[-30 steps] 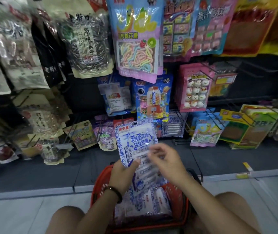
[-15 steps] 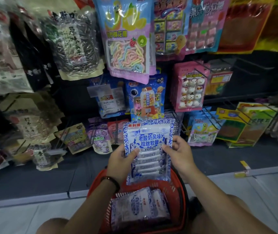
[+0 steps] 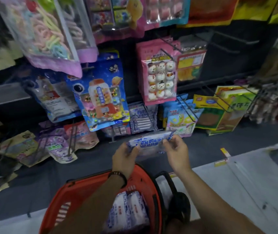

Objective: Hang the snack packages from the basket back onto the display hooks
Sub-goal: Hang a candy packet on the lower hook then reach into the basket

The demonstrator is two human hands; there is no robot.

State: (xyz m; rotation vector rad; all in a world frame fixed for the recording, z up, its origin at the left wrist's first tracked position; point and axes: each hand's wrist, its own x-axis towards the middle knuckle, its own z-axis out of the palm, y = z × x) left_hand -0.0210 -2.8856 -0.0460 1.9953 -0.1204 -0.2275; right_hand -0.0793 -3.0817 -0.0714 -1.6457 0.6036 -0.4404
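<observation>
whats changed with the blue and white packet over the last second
Both hands, left hand and right hand, have carried the blue-and-white packet up from the red basket and forward toward the matching packets on the hook, tilting it flatter. Both hands still grip it; more packets remain in the basket.

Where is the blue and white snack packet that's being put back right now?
In the head view it sits at centre, the blue and white packet held between the left hand and right hand, above the red basket and just below matching packets on the bottom hook.

Bare forearms; dark, perhaps beaded, wristband (image 3: 118, 174).
</observation>
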